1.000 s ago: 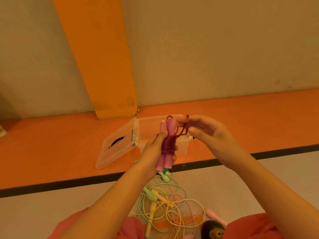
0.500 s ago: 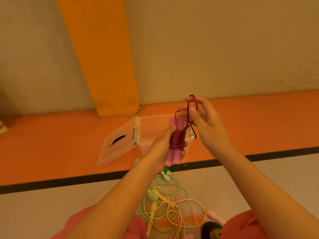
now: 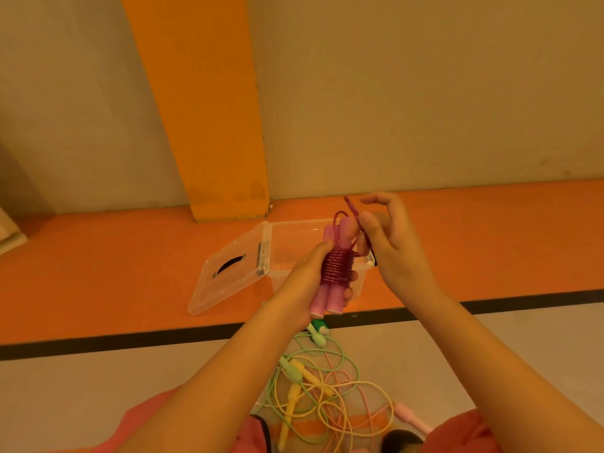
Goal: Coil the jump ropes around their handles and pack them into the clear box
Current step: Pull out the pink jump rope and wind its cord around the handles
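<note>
My left hand (image 3: 305,282) grips the two pink handles of a jump rope (image 3: 333,291), held side by side and upright, with dark red cord (image 3: 337,267) coiled tightly around their middle. My right hand (image 3: 389,243) pinches the last loose loop of that cord just above and right of the handles. Behind them on the orange floor stands the clear box (image 3: 294,246), open, its lid (image 3: 228,273) folded out to the left. A tangle of green, yellow and pink jump ropes (image 3: 313,390) lies on the grey floor between my arms.
An orange pillar (image 3: 209,125) rises against the beige wall behind the box. A black line (image 3: 130,341) divides the orange floor strip from the grey floor. My knees in red clothing sit at the bottom edge, with a dark round object (image 3: 397,443) between them.
My right hand has lifted the loose cord end up and to the right, away from the handles. The left hand keeps the wrapped handles steady over the box.
</note>
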Motion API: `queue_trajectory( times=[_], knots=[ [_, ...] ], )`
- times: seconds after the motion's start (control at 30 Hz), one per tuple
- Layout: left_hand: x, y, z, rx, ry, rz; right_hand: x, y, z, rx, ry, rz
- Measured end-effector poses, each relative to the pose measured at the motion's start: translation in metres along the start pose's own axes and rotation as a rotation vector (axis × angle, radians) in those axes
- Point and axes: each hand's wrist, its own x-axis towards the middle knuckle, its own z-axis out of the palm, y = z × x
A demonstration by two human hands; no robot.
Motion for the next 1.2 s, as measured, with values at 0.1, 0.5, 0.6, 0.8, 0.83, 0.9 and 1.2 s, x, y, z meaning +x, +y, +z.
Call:
queue_trajectory(
  times=[0.1,0.5,0.6,0.8,0.83,0.9,1.2],
  knots=[
    [-0.006,0.006,-0.001,-0.103,-0.041,-0.002,-0.001,0.002,-0.002,-0.059,0.007,-0.01],
    [-0.016,0.016,-0.011,-0.208,-0.165,0.068,-0.006,0.008,-0.004,0.023,0.023,0.092],
    [-0.017,0.017,-0.011,-0.168,-0.17,0.049,-0.006,0.005,-0.005,0.076,0.007,0.108],
    [-0.021,0.02,-0.015,-0.161,-0.18,-0.051,-0.01,-0.001,-0.003,0.165,0.031,0.141],
    [-0.022,0.021,-0.015,-0.169,-0.184,-0.071,-0.01,-0.002,-0.003,0.168,0.029,0.138],
    [-0.023,0.021,-0.015,-0.187,-0.198,-0.104,-0.011,-0.004,-0.003,0.179,0.029,0.131],
    [-0.028,0.023,-0.013,-0.199,-0.233,-0.127,-0.015,-0.003,0.002,0.245,0.045,0.147]
  ],
)
